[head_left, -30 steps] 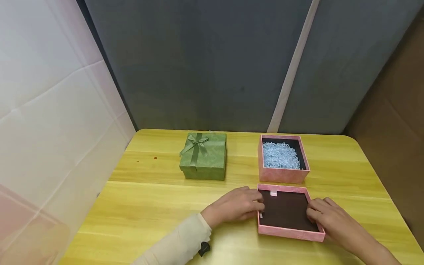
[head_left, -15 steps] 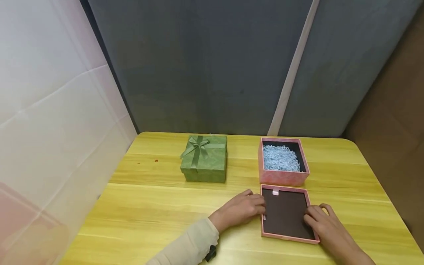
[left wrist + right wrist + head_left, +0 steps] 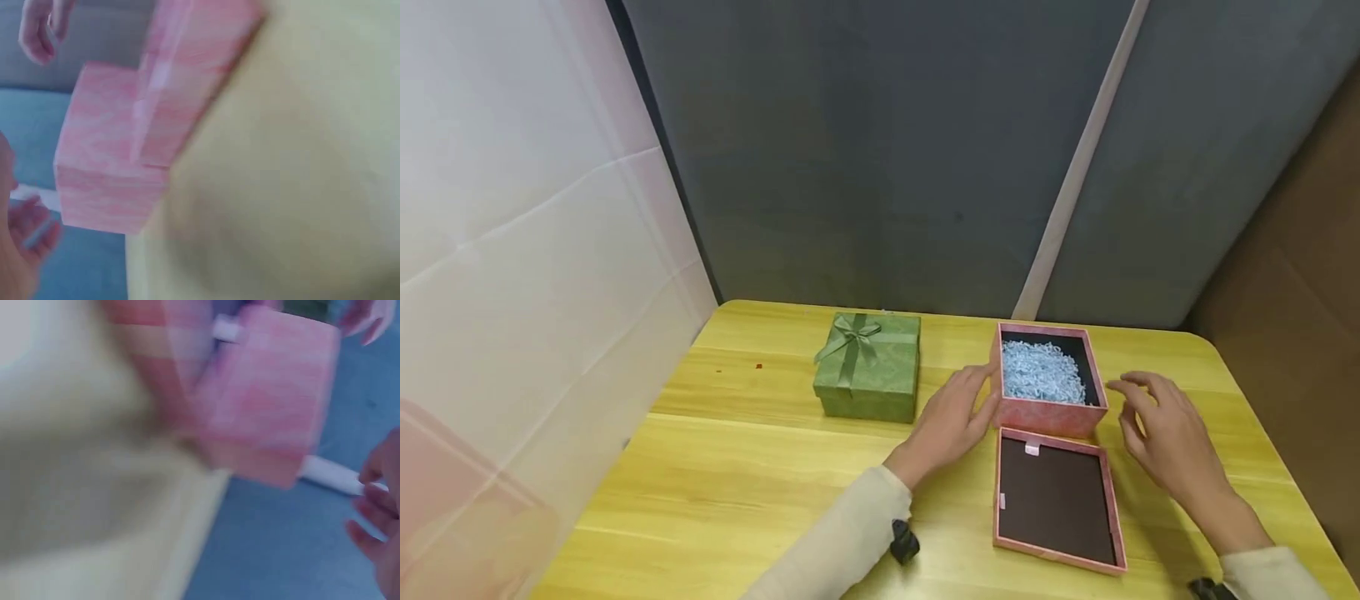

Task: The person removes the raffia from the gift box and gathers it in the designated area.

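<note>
A pink gift box (image 3: 1048,416) stands at the right of the table, holding light blue shredded paper (image 3: 1041,372) against its dark inside. In front of it lies the pink lid (image 3: 1058,502), inner side up, with a dark lining and small pale tabs. My left hand (image 3: 947,418) is at the box's left side, fingers extended; whether its fingertips touch the wall I cannot tell. On the other side, my right hand (image 3: 1172,437) hovers apart from the box with loosely bent fingers and nothing held. The pink box (image 3: 100,125) also shows in the left wrist view.
A green gift box (image 3: 872,371) with a ribbon bow stands left of the pink one, its lid on. Small red specks (image 3: 758,366) lie on the yellow wood-grain table (image 3: 737,475). A dark grey partition (image 3: 865,167) rises behind the table's far edge.
Both hands have let go of the lid and moved away from me to either side of the pink box. The lid now lies on the table by itself.
</note>
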Demonstrator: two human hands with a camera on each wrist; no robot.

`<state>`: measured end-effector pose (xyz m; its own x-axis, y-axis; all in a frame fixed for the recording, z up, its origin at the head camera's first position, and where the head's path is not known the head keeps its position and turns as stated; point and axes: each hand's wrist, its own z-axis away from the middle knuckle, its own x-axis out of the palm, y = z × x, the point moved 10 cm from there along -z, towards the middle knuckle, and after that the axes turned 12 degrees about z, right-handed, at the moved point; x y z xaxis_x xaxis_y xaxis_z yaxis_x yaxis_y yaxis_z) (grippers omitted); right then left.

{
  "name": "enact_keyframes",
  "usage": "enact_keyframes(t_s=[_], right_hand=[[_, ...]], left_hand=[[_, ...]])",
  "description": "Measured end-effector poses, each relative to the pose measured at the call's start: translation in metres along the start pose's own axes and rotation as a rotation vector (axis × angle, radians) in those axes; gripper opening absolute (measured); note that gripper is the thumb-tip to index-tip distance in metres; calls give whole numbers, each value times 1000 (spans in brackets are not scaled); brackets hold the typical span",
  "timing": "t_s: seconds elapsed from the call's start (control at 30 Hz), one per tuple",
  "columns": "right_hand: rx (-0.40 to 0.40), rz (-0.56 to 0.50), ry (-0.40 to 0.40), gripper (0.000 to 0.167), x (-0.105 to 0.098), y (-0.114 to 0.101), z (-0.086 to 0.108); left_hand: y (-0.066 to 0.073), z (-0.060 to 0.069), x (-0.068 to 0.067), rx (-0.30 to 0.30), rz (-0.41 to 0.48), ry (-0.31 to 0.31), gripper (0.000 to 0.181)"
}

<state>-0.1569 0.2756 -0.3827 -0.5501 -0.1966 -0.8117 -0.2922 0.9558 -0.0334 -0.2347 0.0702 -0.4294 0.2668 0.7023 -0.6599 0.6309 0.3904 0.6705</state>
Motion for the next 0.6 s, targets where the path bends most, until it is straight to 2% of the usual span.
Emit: enact_keyframes(t_s=[0.1, 0.17, 0.27, 0.33, 0.4, 0.47, 0.6], right_hand=[[119, -94, -224, 33, 35, 7, -39], [175, -136, -406, 42, 71, 6, -54], [232, -197, -663, 70, 120, 0, -62], [264, -240, -788, 86, 140, -3, -62], [301, -285, -886, 95, 153, -8, -59], [319, -324, -934, 97, 160, -10, -59], [298, -258, -994, 93, 172, -7, -59]], left_hand=[[-22, -30, 7, -164, 86, 10, 53], [-37, -41, 16, -240, 105, 0, 55], [-54, -48, 29, -282, 85, -4, 57], [-60, -51, 33, -283, 80, 0, 58], [-64, -50, 35, -280, 85, 1, 59], [-66, -50, 35, -283, 109, -6, 61], [-70, -49, 37, -297, 196, -53, 67]])
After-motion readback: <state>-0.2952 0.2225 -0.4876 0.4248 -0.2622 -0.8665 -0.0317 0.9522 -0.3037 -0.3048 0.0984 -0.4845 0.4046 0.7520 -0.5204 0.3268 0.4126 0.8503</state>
